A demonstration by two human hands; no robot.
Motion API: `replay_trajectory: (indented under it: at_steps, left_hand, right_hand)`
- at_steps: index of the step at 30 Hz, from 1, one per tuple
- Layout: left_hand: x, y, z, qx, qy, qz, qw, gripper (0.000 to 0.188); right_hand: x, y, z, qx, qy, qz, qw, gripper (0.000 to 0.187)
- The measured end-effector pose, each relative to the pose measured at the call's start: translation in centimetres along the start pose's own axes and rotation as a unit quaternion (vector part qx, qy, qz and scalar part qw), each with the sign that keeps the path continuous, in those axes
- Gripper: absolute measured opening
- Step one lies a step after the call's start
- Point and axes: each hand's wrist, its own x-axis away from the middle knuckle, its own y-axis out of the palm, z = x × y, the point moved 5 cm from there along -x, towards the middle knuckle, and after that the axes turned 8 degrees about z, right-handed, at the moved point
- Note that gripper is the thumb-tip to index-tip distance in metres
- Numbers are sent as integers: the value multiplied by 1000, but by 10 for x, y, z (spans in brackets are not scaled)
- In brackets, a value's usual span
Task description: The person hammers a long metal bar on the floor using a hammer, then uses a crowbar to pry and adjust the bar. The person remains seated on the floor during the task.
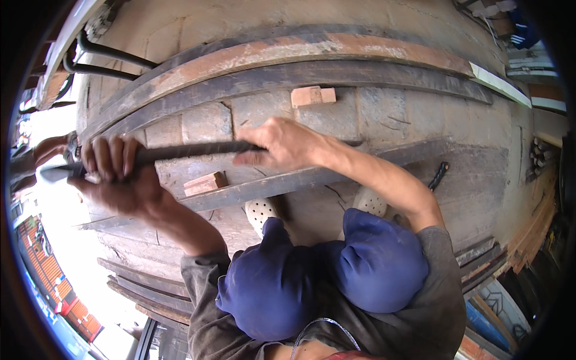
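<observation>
A long dark metal bar (192,150) lies across both my hands, nearly level, above the floor. My left hand (126,183) is wrapped round it near its left end, where a flattened, pale-lit tip sticks out past the fingers. My right hand (279,143) grips the bar farther right, and a short dark length shows beyond the wrist. Under the bar, a grey wooden beam (384,161) runs slantwise in front of my shoes. A reddish wood block (204,183) sits by that beam, below the bar and between my hands.
Long wooden beams (270,57) lie along the far side, with another small block (313,96) beside them. Black bent metal tubes (114,57) stand at the far left. Part of another person (51,150) shows at the left edge. A short black piece (439,175) lies right.
</observation>
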Motion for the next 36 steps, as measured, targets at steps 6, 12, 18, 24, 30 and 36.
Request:
replay_trajectory:
  at_steps: [6,12,18,24,30,36]
  left_hand:
    - [50,59,73,-82,66,-23,994,41]
    - [45,43,116,-135,49,-26,989,51]
    - [32,23,149,-183,54,75,979,65]
    - [98,36,147,-275,160,242,916,73]
    - [131,90,141,-317,179,435,824,67]
    - [120,179,218,-289,281,537,741,66]
  right_hand:
    - [-17,-36,58,177,156,-7,972,60]
    - [71,-35,174,528,146,-33,836,80]
    - [45,-28,157,502,145,-106,846,73]
    - [49,-70,61,336,297,0,894,75]
    - [87,-132,-59,348,447,-14,824,70]
    - [135,-153,-180,309,484,-7,819,59]
